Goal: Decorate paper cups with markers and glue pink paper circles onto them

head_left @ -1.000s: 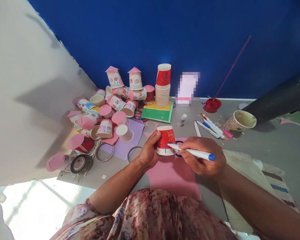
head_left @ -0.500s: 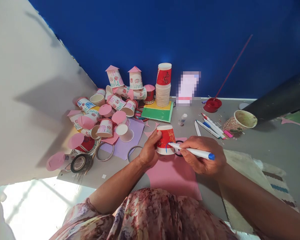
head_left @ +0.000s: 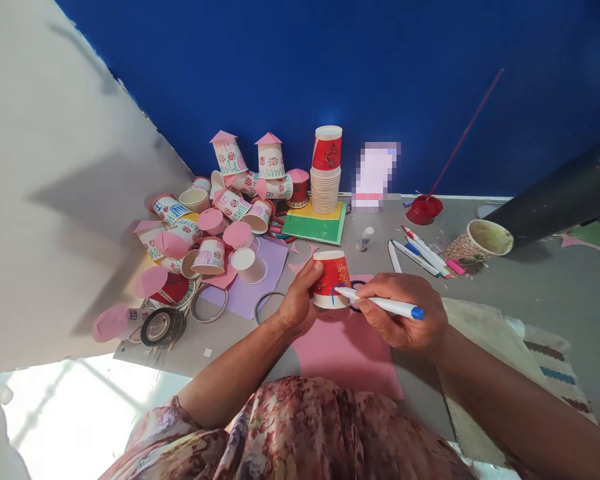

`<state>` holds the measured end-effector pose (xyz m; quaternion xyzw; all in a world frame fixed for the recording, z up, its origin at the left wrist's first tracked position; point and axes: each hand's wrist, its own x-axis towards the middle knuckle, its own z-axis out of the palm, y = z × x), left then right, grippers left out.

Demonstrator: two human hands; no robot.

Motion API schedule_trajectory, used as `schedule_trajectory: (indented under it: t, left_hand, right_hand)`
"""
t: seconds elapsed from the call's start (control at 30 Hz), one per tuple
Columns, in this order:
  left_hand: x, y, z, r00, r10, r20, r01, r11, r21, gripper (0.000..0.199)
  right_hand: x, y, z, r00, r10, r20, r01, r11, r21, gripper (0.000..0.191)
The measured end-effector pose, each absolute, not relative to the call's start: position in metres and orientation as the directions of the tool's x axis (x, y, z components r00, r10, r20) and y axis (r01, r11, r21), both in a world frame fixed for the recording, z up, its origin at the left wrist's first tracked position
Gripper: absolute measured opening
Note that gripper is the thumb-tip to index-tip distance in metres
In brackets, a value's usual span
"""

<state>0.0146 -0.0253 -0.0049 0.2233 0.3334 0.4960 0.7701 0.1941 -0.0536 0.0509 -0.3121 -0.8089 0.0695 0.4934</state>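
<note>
A red and white paper cup [head_left: 330, 273] is upside down in my left hand [head_left: 300, 298], whose fingers wrap its left side. My right hand [head_left: 407, 310] grips a white marker [head_left: 380, 304] with a blue end. The marker's tip touches the lower part of the cup, where a short curved blue line shows. Below the cup, a pink paper sheet [head_left: 347, 357] lies on the grey table. Behind the right hand are several loose markers [head_left: 423, 253].
Decorated cups with pink paper tops [head_left: 210, 257] crowd the left side. A tall cup stack [head_left: 325, 190] stands on a green and yellow packet [head_left: 320, 229]. Tape rolls [head_left: 163, 326], a glue bottle [head_left: 365, 239], a red dish [head_left: 424, 209] and a stained cup [head_left: 480, 241] lie around.
The marker and my right hand have shifted slightly left, and the blue line on the cup looks a little longer. My left hand keeps its hold on the cup.
</note>
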Motion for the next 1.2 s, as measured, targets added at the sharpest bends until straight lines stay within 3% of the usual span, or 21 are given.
schedule_trajectory:
  t: [0.27, 0.8, 0.97, 1.2]
  left_hand:
    - [0.0149, -0.0254, -0.0036, 0.266, 0.917, -0.298, -0.605, 0.4, 0.688, 0.036]
    - [0.0148, -0.0251, -0.0037, 0.256, 0.919, -0.298, -0.613, 0.393, 0.685, 0.038]
    - [0.015, -0.0253, -0.0049, 0.28, 0.906, -0.318, -0.601, 0.424, 0.677, 0.042]
    - [0.0157, -0.0248, -0.005, 0.282, 0.901, -0.33, -0.623, 0.434, 0.651, 0.042]
  right_hand:
    - [0.1954, -0.0547, 0.0501, -0.297, 0.63, 0.718, 0.466, 0.752, -0.467, 0.013]
    - [0.195, -0.053, 0.0493, -0.331, 0.579, 0.745, 0.397, 0.802, -0.446, 0.012]
    - [0.1978, -0.0536, 0.0522, -0.28, 0.64, 0.716, 0.442, 0.747, -0.496, 0.014]
    - [0.1971, -0.0526, 0.052, -0.294, 0.615, 0.731, 0.448, 0.765, -0.464, 0.011]
